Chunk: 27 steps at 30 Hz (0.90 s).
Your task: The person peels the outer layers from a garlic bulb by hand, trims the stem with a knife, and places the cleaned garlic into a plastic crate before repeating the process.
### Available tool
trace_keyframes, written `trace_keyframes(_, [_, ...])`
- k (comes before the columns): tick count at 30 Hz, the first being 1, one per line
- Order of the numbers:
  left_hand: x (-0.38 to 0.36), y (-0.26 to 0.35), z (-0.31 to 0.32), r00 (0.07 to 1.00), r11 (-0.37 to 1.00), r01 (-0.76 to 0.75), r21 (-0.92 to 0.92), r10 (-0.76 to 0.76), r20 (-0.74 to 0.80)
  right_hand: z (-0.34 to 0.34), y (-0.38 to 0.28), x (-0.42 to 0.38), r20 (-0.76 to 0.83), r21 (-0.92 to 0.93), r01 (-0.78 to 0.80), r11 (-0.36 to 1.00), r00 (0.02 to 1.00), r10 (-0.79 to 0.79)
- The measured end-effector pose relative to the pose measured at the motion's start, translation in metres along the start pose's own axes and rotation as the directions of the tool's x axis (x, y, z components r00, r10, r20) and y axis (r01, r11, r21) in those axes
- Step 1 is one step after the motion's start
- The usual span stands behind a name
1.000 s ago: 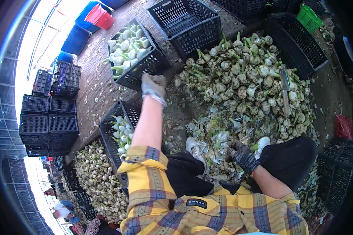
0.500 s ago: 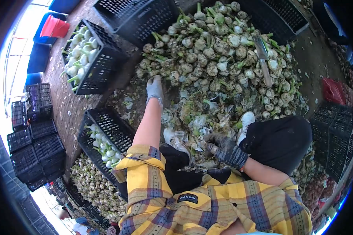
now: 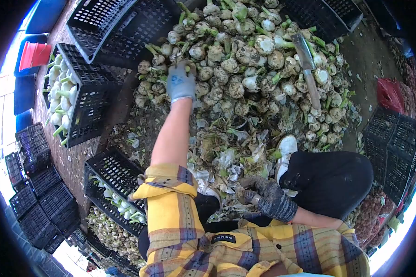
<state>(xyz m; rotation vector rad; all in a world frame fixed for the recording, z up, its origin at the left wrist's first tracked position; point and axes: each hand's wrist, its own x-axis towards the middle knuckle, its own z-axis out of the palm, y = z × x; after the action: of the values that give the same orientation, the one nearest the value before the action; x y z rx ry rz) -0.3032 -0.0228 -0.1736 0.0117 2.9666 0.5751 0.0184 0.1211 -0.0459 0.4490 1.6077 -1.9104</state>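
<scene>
My left hand (image 3: 181,82) is at the left edge of the heaped bulbs (image 3: 247,54), fingers bent over them; whether they grip one, I cannot tell. Just beyond, a stem (image 3: 151,49) slants away leftward. My right hand (image 3: 270,199), farther back, is curled, its hold unclear

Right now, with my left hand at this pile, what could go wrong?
The knife lies on top of the bulbs, so it might slide if the heap shifts. Bulbs near your left hand could roll if disturbed. Peelings lie around your white shoes, so footing may be slippery.
</scene>
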Motion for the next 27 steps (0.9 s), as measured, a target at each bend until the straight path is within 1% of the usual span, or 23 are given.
trace_keyframes(1, [0.002, 0.0, -0.006, 1.0, 1.0, 0.002, -0.024, -0.002, -0.02, 0.001, -0.002, 0.0, -0.01, 0.027, -0.001, 1.0, 1.0, 0.001])
trace_keyframes(2, [0.002, -0.001, -0.014, 0.999, 0.999, 0.019, -0.042, -0.021, -0.042, 0.0, -0.004, 0.0, -0.016, -0.007, -0.007, 1.0, 1.0, 0.007])
trace_keyframes(4, [-0.003, -0.006, -0.033, 0.999, 0.997, 0.035, -0.076, -0.032, 0.031, -0.001, -0.009, -0.001, -0.022, -0.078, -0.018, 0.997, 1.0, 0.016])
trace_keyframes(5, [-0.008, -0.008, -0.043, 0.997, 0.995, 0.045, -0.093, -0.039, 0.067, -0.002, -0.013, -0.002, -0.036, -0.101, 0.019, 0.995, 0.999, -0.023])
trace_keyframes(6, [-0.015, -0.006, -0.053, 0.989, 0.995, 0.066, -0.08, -0.054, 0.138, -0.003, -0.018, -0.005, -0.051, -0.126, 0.055, 0.991, 0.997, -0.062])
trace_keyframes(7, [-0.028, 0.003, -0.067, 0.985, 0.998, 0.02, -0.066, -0.008, 0.172, -0.004, -0.022, -0.007, -0.067, -0.151, 0.091, 0.984, 0.993, -0.102])
trace_keyframes(8, [-0.042, 0.013, -0.083, 0.978, 0.998, -0.028, -0.054, 0.039, 0.206, -0.004, -0.021, -0.006, -0.085, -0.226, 0.22, 0.949, 0.966, -0.244])
trace_keyframes(9, [-0.057, 0.02, -0.094, 0.967, 0.996, -0.079, -0.044, 0.088, 0.239, -0.006, -0.025, -0.004, -0.084, -0.287, 0.272, 0.918, 0.948, -0.308])
trace_keyframes(10, [-0.074, 0.026, -0.097, 0.975, 0.99, -0.142, -0.014, 0.142, 0.172, -0.006, -0.028, -0.002, -0.08, -0.345, 0.319, 0.883, 0.927, -0.366])
trace_keyframes(11, [-0.092, 0.038, -0.108, 0.954, 0.981, -0.191, 0.022, 0.181, 0.241, -0.005, -0.023, 0.001, -0.165, -0.438, 0.396, 0.807, 0.847, -0.505])
trace_keyframes(12, [-0.111, 0.055, -0.124, 0.926, 0.968, -0.244, 0.056, 0.216, 0.309, -0.007, -0.025, 0.002, -0.189, -0.521, 0.381, 0.764, 0.821, -0.538])
trace_keyframes(13, [-0.129, 0.067, -0.134, 0.893, 0.951, -0.296, 0.086, 0.244, 0.378, -0.006, -0.029, 0.001, -0.234, -0.598, 0.378, 0.707, 0.762, -0.604])
trace_keyframes(14, [-0.146, 0.068, -0.131, 0.878, 0.924, -0.372, 0.084, 0.32, 0.356, -0.005, -0.035, -0.001, -0.274, -0.643, 0.304, 0.703, 0.766, -0.582])
trace_keyframes(15, [-0.164, 0.079, -0.138, 0.859, 0.91, -0.4, 0.109, 0.33, 0.392, -0.006, -0.041, -0.004, -0.314, -0.684, 0.23, 0.692, 0.764, -0.564])
trace_keyframes(17, [-0.201, 0.107, -0.155, 0.82, 0.875, -0.458, 0.156, 0.347, 0.455, -0.012, -0.034, 0.0, -0.261, -0.763, 0.236, 0.602, 0.739, -0.621])
trace_keyframes(18, [-0.216, 0.113, -0.157, 0.83, 0.865, -0.473, 0.169, 0.374, 0.413, -0.014, -0.035, -0.002, -0.23, -0.798, 0.24, 0.552, 0.726, -0.648])
trace_keyframes(21, [-0.248, 0.135, -0.171, 0.825, 0.853, -0.467, 0.231, 0.326, 0.462, -0.019, -0.044, -0.018, -0.114, -0.765, 0.195, 0.614, 0.897, -0.427])
trace_keyframes(22, [-0.253, 0.135, -0.169, 0.828, 0.848, -0.463, 0.258, 0.31, 0.467, -0.019, -0.039, -0.019, -0.122, -0.799, 0.2, 0.567, 0.869, -0.479])
trace_keyframes(25, [-0.273, 0.138, -0.178, 0.87, 0.908, -0.394, 0.142, 0.318, 0.377, -0.018, -0.03, -0.022, -0.071, -0.766, 0.358, 0.534, 0.778, -0.625])
trace_keyframes(26, [-0.276, 0.133, -0.179, 0.857, 0.956, -0.292, -0.018, 0.269, 0.439, -0.02, -0.021, -0.013, -0.09, -0.674, 0.403, 0.619, 0.787, -0.611])
trace_keyframes(27, [-0.282, 0.125, -0.176, 0.894, 0.93, -0.334, -0.153, 0.364, 0.261, -0.021, -0.018, -0.01, -0.147, -0.504, 0.373, 0.779, 0.852, -0.503])
